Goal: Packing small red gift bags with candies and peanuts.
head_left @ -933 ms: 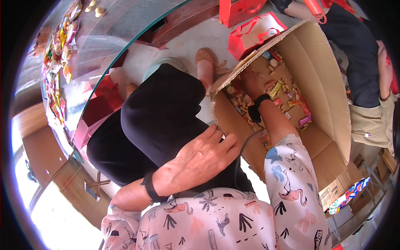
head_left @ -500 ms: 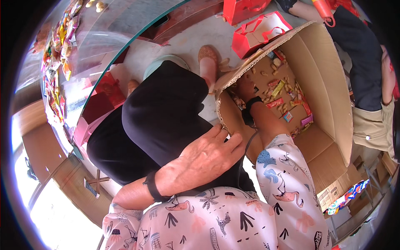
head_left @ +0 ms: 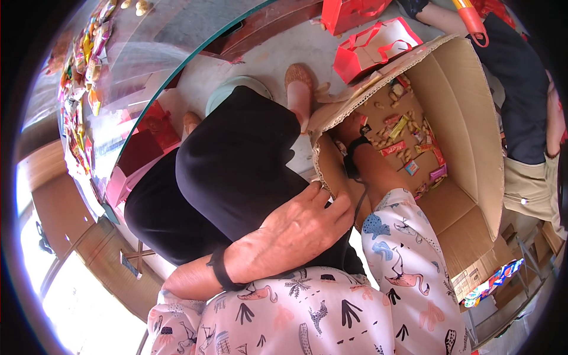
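Since the earlier frame the right hand (head_left: 354, 127) has reached deeper into the big brown corrugated cardboard box (head_left: 467, 118), its fingers hidden behind the torn near wall, so whether they are closed on anything cannot be told. At far left, bright glossy sweet packets (head_left: 80, 77) lie along the curved glass tabletop (head_left: 171, 41). The left hand (head_left: 296, 228) rests open, fingers spread flat on the smooth black trouser knee (head_left: 236, 160). Right of it, small wrapped sweets and peanuts (head_left: 408, 142) litter the box floor.

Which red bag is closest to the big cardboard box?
The red gift bag with the white inside, lying just past the cardboard box rim. The other red bag sits farther off, at the picture's top edge.
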Demonstrator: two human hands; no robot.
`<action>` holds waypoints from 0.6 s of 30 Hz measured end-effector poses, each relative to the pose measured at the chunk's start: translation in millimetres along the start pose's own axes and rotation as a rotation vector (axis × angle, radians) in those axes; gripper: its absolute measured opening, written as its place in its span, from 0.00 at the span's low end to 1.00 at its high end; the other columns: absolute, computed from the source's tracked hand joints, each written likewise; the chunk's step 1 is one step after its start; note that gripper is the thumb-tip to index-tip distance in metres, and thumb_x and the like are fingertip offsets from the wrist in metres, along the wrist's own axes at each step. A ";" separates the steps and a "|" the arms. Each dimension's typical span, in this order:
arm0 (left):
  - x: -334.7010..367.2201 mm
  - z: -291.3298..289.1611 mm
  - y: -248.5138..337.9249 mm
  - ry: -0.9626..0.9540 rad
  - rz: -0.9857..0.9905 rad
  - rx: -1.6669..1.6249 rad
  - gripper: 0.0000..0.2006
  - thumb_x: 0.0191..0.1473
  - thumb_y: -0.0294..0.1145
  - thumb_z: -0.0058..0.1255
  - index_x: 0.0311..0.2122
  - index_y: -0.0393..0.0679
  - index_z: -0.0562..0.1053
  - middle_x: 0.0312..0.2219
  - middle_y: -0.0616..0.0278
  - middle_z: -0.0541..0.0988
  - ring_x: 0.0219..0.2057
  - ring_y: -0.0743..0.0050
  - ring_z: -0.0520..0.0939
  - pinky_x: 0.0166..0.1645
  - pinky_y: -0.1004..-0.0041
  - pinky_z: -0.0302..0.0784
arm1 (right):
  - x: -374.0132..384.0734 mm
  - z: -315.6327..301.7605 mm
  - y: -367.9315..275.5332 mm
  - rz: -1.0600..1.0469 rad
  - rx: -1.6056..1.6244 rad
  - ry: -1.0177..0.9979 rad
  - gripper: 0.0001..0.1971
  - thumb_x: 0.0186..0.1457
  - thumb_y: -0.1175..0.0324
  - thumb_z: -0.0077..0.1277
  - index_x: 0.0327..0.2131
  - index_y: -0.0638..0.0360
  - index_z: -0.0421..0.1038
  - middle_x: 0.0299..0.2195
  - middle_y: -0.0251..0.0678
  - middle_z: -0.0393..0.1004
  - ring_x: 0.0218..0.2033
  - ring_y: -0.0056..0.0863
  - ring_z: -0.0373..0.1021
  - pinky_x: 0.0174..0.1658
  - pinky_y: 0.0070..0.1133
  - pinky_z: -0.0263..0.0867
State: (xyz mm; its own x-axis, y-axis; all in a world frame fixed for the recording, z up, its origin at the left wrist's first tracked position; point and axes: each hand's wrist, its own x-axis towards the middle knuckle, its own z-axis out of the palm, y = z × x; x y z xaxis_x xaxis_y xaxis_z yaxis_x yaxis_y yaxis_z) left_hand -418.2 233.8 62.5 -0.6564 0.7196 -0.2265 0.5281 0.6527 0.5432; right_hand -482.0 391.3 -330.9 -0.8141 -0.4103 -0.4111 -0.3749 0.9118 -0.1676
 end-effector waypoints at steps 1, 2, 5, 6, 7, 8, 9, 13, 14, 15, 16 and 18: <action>0.0 0.2 -0.3 0.000 -0.006 0.004 0.16 0.42 0.26 0.49 0.41 0.38 0.72 0.33 0.61 0.71 0.35 0.68 0.76 0.44 0.73 0.73 | 0.1 4.1 -0.9 -0.011 -0.018 0.101 0.28 0.46 0.60 0.57 0.53 0.42 0.64 0.57 0.41 0.57 0.55 0.46 0.59 0.47 0.49 0.64; -0.1 0.5 -0.6 0.002 -0.005 -0.006 0.16 0.42 0.26 0.49 0.41 0.38 0.72 0.34 0.61 0.71 0.35 0.67 0.76 0.44 0.73 0.73 | 0.7 8.3 -1.1 -0.020 -0.031 0.149 0.27 0.46 0.60 0.57 0.53 0.42 0.64 0.57 0.41 0.57 0.54 0.46 0.60 0.47 0.48 0.64; 0.4 1.4 -1.3 0.022 -0.002 -0.011 0.17 0.42 0.26 0.49 0.41 0.37 0.72 0.34 0.60 0.71 0.35 0.67 0.76 0.44 0.73 0.73 | 4.1 21.7 -0.8 -0.057 -0.155 0.176 0.25 0.48 0.62 0.54 0.53 0.43 0.65 0.53 0.40 0.60 0.52 0.45 0.62 0.47 0.44 0.65; 0.7 1.7 -1.6 0.017 0.006 -0.010 0.17 0.42 0.26 0.49 0.41 0.37 0.72 0.34 0.60 0.71 0.35 0.67 0.76 0.44 0.72 0.73 | 5.9 25.5 -0.2 -0.081 -0.155 0.278 0.25 0.49 0.63 0.54 0.53 0.44 0.65 0.53 0.40 0.61 0.52 0.44 0.62 0.46 0.43 0.65; 0.5 1.7 -1.7 0.035 -0.002 -0.005 0.17 0.42 0.26 0.49 0.41 0.37 0.72 0.34 0.60 0.71 0.35 0.67 0.76 0.44 0.72 0.73 | 7.6 28.9 -0.5 -0.078 -0.141 0.221 0.24 0.50 0.63 0.52 0.53 0.45 0.65 0.51 0.39 0.62 0.51 0.43 0.63 0.46 0.43 0.65; -0.2 1.5 -1.8 0.034 -0.001 -0.015 0.17 0.42 0.26 0.49 0.42 0.36 0.72 0.34 0.60 0.71 0.35 0.67 0.76 0.44 0.72 0.73 | 8.7 31.9 -1.3 -0.066 -0.140 0.132 0.23 0.50 0.63 0.52 0.52 0.45 0.66 0.51 0.38 0.63 0.51 0.43 0.64 0.46 0.43 0.65; -0.8 1.2 -2.0 0.024 0.007 -0.025 0.18 0.42 0.26 0.48 0.42 0.36 0.72 0.35 0.60 0.71 0.35 0.67 0.76 0.44 0.72 0.73 | 9.6 34.2 -2.4 -0.079 -0.125 0.160 0.23 0.51 0.63 0.51 0.52 0.46 0.66 0.50 0.38 0.63 0.50 0.42 0.64 0.46 0.43 0.65; -1.7 0.7 -3.4 0.042 0.009 -0.023 0.18 0.43 0.26 0.48 0.43 0.36 0.72 0.35 0.60 0.71 0.35 0.67 0.76 0.44 0.73 0.73 | 6.2 36.9 -5.5 -0.025 -0.089 0.206 0.21 0.52 0.64 0.51 0.52 0.48 0.67 0.49 0.37 0.64 0.50 0.41 0.65 0.44 0.44 0.67; -1.8 0.4 -3.5 0.050 0.008 -0.027 0.18 0.42 0.26 0.48 0.43 0.36 0.72 0.35 0.60 0.71 0.36 0.67 0.76 0.44 0.73 0.73 | 5.9 36.1 -6.4 -0.014 -0.095 0.195 0.21 0.53 0.64 0.50 0.52 0.48 0.68 0.49 0.37 0.65 0.50 0.41 0.65 0.44 0.44 0.67; -2.3 0.3 -3.2 0.057 0.007 -0.031 0.18 0.42 0.26 0.48 0.43 0.36 0.72 0.35 0.60 0.71 0.36 0.67 0.75 0.44 0.73 0.73 | 5.8 35.1 -7.4 -0.003 -0.101 0.184 0.21 0.53 0.64 0.50 0.52 0.48 0.68 0.49 0.37 0.65 0.50 0.40 0.65 0.43 0.44 0.67; -2.6 0.1 -2.8 0.059 0.005 -0.030 0.18 0.42 0.26 0.48 0.43 0.36 0.72 0.35 0.60 0.71 0.36 0.67 0.75 0.44 0.73 0.73 | 6.4 33.9 -8.4 0.003 -0.100 0.156 0.21 0.54 0.64 0.50 0.53 0.49 0.67 0.49 0.37 0.65 0.50 0.40 0.65 0.43 0.45 0.68; -3.0 0.1 -2.9 0.061 -0.005 -0.032 0.18 0.42 0.26 0.47 0.43 0.36 0.72 0.36 0.60 0.71 0.36 0.68 0.75 0.44 0.73 0.73 | 13.5 31.6 -11.6 0.008 -0.097 0.131 0.21 0.54 0.64 0.50 0.53 0.49 0.67 0.50 0.37 0.65 0.50 0.40 0.65 0.42 0.46 0.68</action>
State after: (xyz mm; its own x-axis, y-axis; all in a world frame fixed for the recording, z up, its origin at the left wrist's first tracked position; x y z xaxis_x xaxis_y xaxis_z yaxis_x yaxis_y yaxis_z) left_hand -417.7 229.7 61.5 -0.6911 0.6999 -0.1805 0.5079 0.6479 0.5676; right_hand -474.6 375.7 -362.8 -0.8656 -0.4080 -0.2904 -0.4044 0.9115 -0.0751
